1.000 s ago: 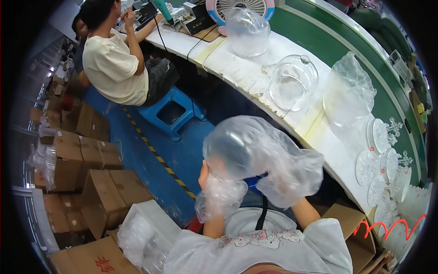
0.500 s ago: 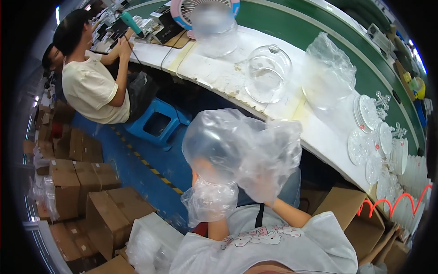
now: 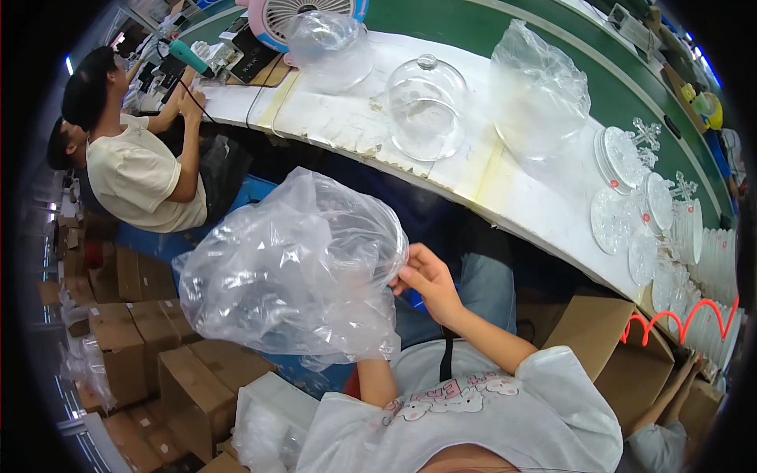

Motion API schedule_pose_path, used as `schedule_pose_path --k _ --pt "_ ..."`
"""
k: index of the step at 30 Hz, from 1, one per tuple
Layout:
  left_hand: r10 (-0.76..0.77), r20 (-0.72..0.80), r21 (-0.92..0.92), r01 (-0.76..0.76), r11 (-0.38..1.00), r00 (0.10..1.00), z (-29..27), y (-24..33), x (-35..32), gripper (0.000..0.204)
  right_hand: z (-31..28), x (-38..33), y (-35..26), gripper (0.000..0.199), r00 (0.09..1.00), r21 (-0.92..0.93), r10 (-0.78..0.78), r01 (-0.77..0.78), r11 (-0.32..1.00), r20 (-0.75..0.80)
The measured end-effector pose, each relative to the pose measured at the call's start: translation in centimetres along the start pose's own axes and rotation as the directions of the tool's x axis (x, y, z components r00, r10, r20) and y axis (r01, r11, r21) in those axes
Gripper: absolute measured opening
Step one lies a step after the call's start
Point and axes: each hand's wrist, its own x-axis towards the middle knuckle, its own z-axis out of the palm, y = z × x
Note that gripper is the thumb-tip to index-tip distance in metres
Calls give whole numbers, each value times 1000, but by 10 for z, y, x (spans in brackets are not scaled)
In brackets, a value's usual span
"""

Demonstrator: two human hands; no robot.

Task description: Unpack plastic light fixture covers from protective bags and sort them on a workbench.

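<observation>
A crumpled clear plastic bag (image 3: pixel 252 276) is spread in front of me at the left, wrapped round a clear round cover (image 3: pixel 392 229) whose circular rim faces right. My right hand (image 3: pixel 432 285) pinches the edge of that rim between thumb and fingers. My left forearm rises beneath the bag, and the plastic covers my left hand, so its fingers do not show. On the white table (image 3: pixel 544 217) stands a clear dome lid (image 3: pixel 428 110) with a knob on top. To its right is a bagged clear dome (image 3: pixel 544 102).
Another bagged dome (image 3: pixel 327 51) stands by a pink and blue fan (image 3: pixel 276 17). Stacked clear discs (image 3: pixel 619 162) and plates line the right end. An open carton (image 3: pixel 603 347) sits at my right, more cartons (image 3: pixel 213 378) at my left. A co-worker (image 3: pixel 138 169) sits at far left.
The bag and cover have swung left and turned, bringing the rim to the right. My right hand has come out from behind the plastic onto the rim. The view has shifted slightly.
</observation>
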Motion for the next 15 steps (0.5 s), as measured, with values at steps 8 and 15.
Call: schedule_pose_path --k 8,15 --pt "50 -168 52 -42 998 985 16 -1 3 29 0 16 -31 12 986 -520 -159 157 840 41" --pt "117 -264 63 -104 993 958 29 -1 10 29 -45 15 -30 13 824 -910 -449 412 57 345"
